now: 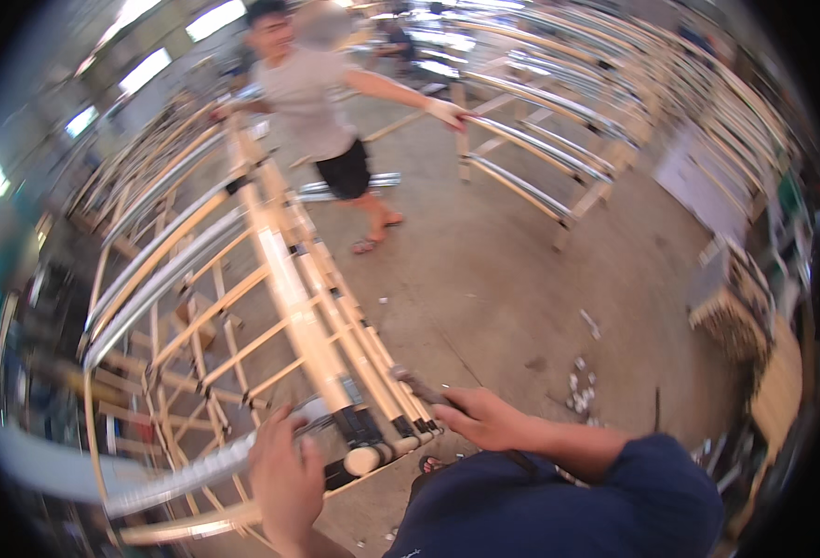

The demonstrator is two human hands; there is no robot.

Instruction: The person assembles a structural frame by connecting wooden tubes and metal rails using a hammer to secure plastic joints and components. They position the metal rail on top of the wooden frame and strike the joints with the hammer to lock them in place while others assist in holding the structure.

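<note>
My right hand (489, 418) is closed round the handle of a hammer (416, 383), its head slightly blurred and close to the slim tan poles of a rack. The large rack frame (289, 279) is built of tan pipes with black joints (359, 426). Next to its near corner, where a round tan pipe end (362, 460) faces me, is my left hand (284, 479). Its thumb stands apart from the fingers and I see nothing in it. A silver pipe (191, 470) runs past that hand to the left.
A co-worker (312, 102) in a light shirt and black shorts stands across the rack, one hand on another pipe rack (540, 139). White bits (580, 386) lie on the concrete floor. At right stands a bundle of cut poles (735, 307) beside a tan board (777, 372).
</note>
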